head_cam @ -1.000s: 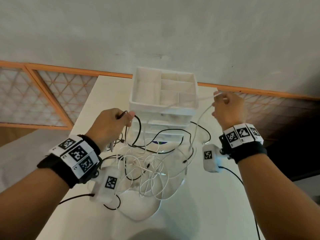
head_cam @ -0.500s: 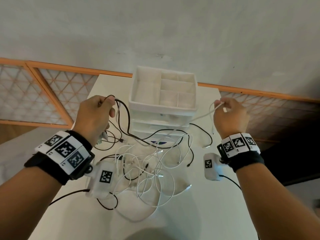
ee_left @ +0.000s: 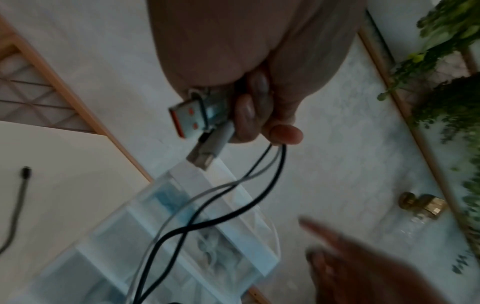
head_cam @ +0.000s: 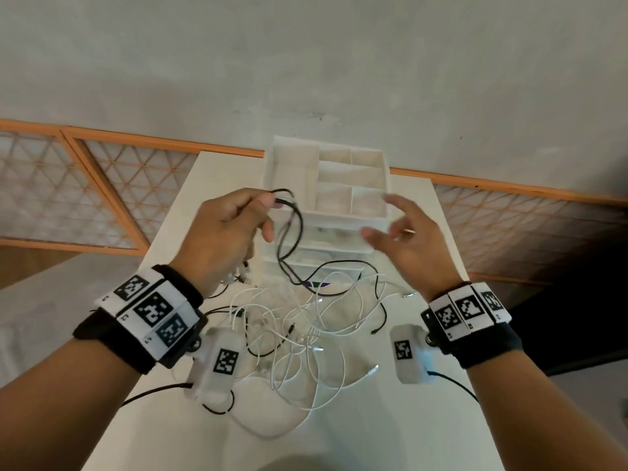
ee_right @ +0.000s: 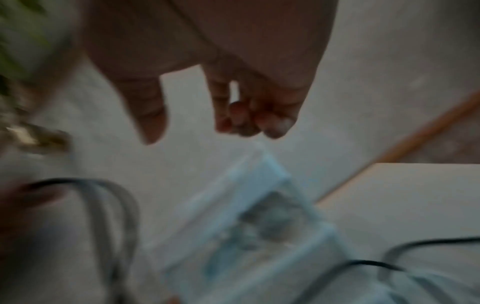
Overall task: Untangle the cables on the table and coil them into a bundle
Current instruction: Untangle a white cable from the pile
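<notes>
A tangle of white cables [head_cam: 306,338] and black cables [head_cam: 346,290] lies on the white table [head_cam: 390,419]. My left hand [head_cam: 234,229] is raised above it and grips a black cable [head_cam: 292,232] that loops down into the tangle. In the left wrist view the left hand [ee_left: 259,107] holds two USB plugs [ee_left: 192,117], and black and grey strands [ee_left: 233,197] hang from it. My right hand [head_cam: 404,232] hovers beside the organizer with spread fingers, holding nothing. The right wrist view is blurred; it shows the right hand [ee_right: 207,115] with loose fingers.
A white drawer organizer [head_cam: 326,185] with open top compartments stands at the table's far end, just behind both hands. Wood-framed lattice panels [head_cam: 85,185] run along the wall. A loose black cable end [ee_left: 24,174] lies on the table at the left.
My right hand has let go of the white cable, opened and moved left toward the middle. My left hand has moved right and up with the black cable.
</notes>
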The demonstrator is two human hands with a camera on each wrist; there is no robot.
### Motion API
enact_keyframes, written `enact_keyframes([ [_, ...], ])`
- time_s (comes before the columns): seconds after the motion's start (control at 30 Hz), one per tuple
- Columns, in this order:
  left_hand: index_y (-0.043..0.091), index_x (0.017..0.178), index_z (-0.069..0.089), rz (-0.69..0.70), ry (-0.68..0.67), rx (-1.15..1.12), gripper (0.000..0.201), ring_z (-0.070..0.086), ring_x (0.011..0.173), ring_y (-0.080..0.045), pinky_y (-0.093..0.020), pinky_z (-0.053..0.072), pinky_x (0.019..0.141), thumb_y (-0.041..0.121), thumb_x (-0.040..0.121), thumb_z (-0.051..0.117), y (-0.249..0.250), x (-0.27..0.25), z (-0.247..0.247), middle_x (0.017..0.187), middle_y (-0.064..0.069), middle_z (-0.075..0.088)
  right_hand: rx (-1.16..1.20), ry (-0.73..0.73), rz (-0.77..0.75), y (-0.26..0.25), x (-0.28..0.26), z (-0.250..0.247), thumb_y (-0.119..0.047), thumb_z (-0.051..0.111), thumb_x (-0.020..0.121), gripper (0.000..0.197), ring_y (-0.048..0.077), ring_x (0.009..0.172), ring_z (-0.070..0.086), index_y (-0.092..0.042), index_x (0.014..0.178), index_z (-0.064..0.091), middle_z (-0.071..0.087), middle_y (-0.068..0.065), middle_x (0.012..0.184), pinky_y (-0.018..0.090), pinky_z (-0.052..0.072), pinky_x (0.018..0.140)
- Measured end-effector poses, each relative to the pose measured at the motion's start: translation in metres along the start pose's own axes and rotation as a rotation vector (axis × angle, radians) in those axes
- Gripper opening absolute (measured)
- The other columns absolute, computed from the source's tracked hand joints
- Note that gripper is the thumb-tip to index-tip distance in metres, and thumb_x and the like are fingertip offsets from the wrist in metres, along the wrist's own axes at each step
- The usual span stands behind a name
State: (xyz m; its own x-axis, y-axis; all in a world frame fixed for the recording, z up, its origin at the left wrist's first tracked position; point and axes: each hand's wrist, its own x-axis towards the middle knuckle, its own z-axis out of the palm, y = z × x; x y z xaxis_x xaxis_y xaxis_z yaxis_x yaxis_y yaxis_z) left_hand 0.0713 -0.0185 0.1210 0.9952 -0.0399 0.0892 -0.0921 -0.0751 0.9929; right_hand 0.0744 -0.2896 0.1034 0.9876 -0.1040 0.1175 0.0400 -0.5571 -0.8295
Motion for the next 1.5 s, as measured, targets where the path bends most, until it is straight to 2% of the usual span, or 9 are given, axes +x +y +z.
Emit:
enact_keyframes([
  [0.13,0.015,0.105,0.070,0.136,-0.206,-0.013,0.021,0.030,0.037,-0.009,-0.017,0.028,0.040,0.021,0.101,0.050,0.025,-0.009,0.028,0.061,-0.004,0.058,-0.109,-0.276,-0.201,-0.049,-0.003,0.038,-0.049,0.079,0.077,0.044,-0.001,0.058,0.055,-0.037,0.116,0.065,0.062,-0.014,0.068,0.015,0.043,0.063],
  [0.33,0.033,0.081,0.072,0.300,-0.111,-0.061,0.033,0.028,0.041,-0.011,-0.019,0.026,0.042,0.025,0.103,0.048,0.038,-0.012,0.000,0.059,0.003,0.056,-0.473,-0.362,0.142,0.021,0.010,0.049,-0.044,0.062,0.091,0.036,0.023,0.072,0.069,-0.011,0.084,0.076,0.072,0.006,0.074,0.031,0.055,0.069],
  [0.6,0.027,0.088,0.069,0.019,-0.012,0.449,0.025,0.032,0.037,-0.007,-0.018,0.027,0.041,0.031,0.102,0.049,-0.032,-0.016,-0.037,0.043,0.012,0.040,-0.225,0.241,0.126,0.021,0.043,-0.002,-0.047,0.065,0.086,0.026,0.027,0.075,0.068,-0.022,0.081,0.068,0.072,0.001,0.077,0.034,0.055,0.070],
  [0.77,0.026,0.071,0.064,-0.174,-0.016,0.722,0.034,0.050,0.059,-0.016,-0.028,0.035,0.057,0.035,0.101,0.049,-0.058,-0.016,-0.031,0.061,0.003,0.057,-0.197,0.007,0.216,0.064,0.025,0.014,-0.036,0.077,0.082,0.031,0.020,0.078,0.071,-0.033,0.111,0.064,0.071,-0.010,0.100,0.035,0.059,0.073],
  [0.87,0.019,0.068,0.060,-0.283,0.021,0.622,0.039,0.043,0.055,-0.017,-0.031,0.032,0.054,0.034,0.102,0.047,-0.064,-0.014,-0.027,0.061,0.002,0.053,-0.265,-0.157,0.272,0.076,0.002,0.032,-0.030,0.077,0.085,0.059,0.017,0.095,0.067,-0.030,0.137,0.049,0.066,-0.013,0.107,0.031,0.054,0.082],
  [1.07,0.011,0.073,0.057,-0.329,0.060,0.404,0.038,0.034,0.041,-0.014,-0.028,0.027,0.047,0.030,0.103,0.045,-0.057,-0.011,-0.020,0.053,0.001,0.045,-0.442,-0.268,0.201,0.079,-0.044,0.084,-0.023,0.066,0.079,0.009,0.017,0.073,0.062,-0.029,0.076,0.059,0.063,-0.011,0.067,0.030,0.051,0.073],
  [1.17,0.007,0.082,0.059,-0.366,0.018,0.300,0.034,0.029,0.033,-0.006,-0.022,0.025,0.040,0.029,0.104,0.044,-0.054,-0.011,-0.011,0.052,0.005,0.044,-0.536,-0.556,0.269,0.090,-0.054,0.113,-0.023,0.055,0.086,0.034,0.020,0.096,0.067,-0.040,0.113,0.066,0.070,-0.006,0.099,0.034,0.055,0.090],
  [1.27,0.008,0.087,0.058,-0.418,-0.030,0.146,0.027,0.024,0.037,-0.008,-0.021,0.021,0.041,0.023,0.104,0.044,-0.051,-0.012,-0.004,0.048,0.009,0.038,-0.627,-0.573,0.331,0.096,-0.051,0.127,-0.014,0.049,0.088,0.055,0.026,0.105,0.065,-0.049,0.130,0.055,0.067,-0.002,0.118,0.034,0.054,0.090],
  [1.5,0.008,0.086,0.057,-0.442,-0.057,0.045,0.026,0.030,0.043,-0.013,-0.023,0.028,0.041,0.020,0.104,0.043,-0.048,-0.015,-0.005,0.055,-0.002,0.049,-0.777,-0.425,0.237,0.087,-0.028,0.101,-0.018,0.059,0.090,0.021,0.021,0.099,0.064,-0.036,0.087,0.068,0.065,-0.006,0.110,0.029,0.045,0.075],
])
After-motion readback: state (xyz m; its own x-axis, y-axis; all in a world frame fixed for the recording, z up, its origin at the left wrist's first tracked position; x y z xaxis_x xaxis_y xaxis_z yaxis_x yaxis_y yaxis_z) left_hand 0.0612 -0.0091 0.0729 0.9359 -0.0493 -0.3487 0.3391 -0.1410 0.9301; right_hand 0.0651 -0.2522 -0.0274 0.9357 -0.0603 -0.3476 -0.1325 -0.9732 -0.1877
